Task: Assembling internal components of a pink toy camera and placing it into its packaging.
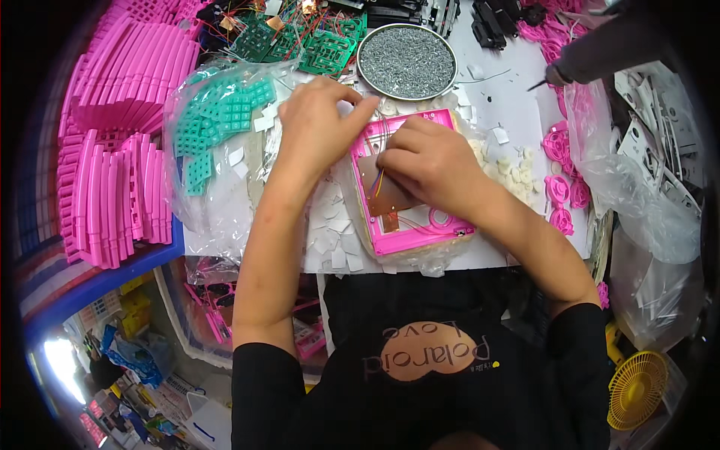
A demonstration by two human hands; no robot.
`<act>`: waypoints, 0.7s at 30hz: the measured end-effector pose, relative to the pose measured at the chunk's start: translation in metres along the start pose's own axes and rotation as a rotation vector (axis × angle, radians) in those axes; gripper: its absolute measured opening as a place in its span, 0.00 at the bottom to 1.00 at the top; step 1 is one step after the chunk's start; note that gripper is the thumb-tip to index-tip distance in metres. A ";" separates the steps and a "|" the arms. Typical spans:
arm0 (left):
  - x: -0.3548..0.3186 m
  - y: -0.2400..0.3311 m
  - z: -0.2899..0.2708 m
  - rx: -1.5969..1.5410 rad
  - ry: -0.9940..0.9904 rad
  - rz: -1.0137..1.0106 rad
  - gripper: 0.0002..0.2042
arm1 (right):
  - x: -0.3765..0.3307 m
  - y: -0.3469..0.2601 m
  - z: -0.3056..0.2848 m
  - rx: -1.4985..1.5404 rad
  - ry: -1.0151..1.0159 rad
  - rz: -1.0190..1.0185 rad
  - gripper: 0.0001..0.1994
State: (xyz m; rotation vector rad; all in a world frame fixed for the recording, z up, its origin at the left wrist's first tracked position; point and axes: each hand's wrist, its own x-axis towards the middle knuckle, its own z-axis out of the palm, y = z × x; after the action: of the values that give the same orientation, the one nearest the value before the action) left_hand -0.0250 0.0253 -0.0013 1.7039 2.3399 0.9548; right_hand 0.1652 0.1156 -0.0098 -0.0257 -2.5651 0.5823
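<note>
The brown circuit board [386,191] inside the pink rectangular plastic frame [409,180] is pressed under the right hand [427,161]'s curled fingers, while thin wires are pinched by the left hand [319,124] at the frame's top-left corner.

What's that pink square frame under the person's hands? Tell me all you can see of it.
The pink frame looks like moulded plastic, roughly rectangular, lying flat and slightly turned on the white table. Inside it sits a brown circuit board with thin coloured wires. The right hand presses on its middle, covering much of it; the left hand reaches its upper left corner. It seems to rest on a clear plastic bag.
</note>
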 end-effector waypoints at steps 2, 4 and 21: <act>0.009 0.001 0.006 -0.156 -0.198 -0.087 0.08 | -0.003 0.002 -0.001 0.029 -0.041 -0.053 0.09; 0.010 0.007 0.011 -0.189 -0.169 0.008 0.08 | -0.003 0.000 -0.014 0.070 -0.067 -0.099 0.11; -0.020 0.039 0.014 -0.095 -0.070 0.169 0.06 | -0.012 0.020 -0.046 0.031 0.096 0.183 0.07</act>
State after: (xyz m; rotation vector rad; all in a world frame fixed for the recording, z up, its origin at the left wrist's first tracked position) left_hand 0.0204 0.0210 0.0026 1.8889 2.0996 0.9972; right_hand 0.1957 0.1504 0.0124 -0.2736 -2.4754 0.6720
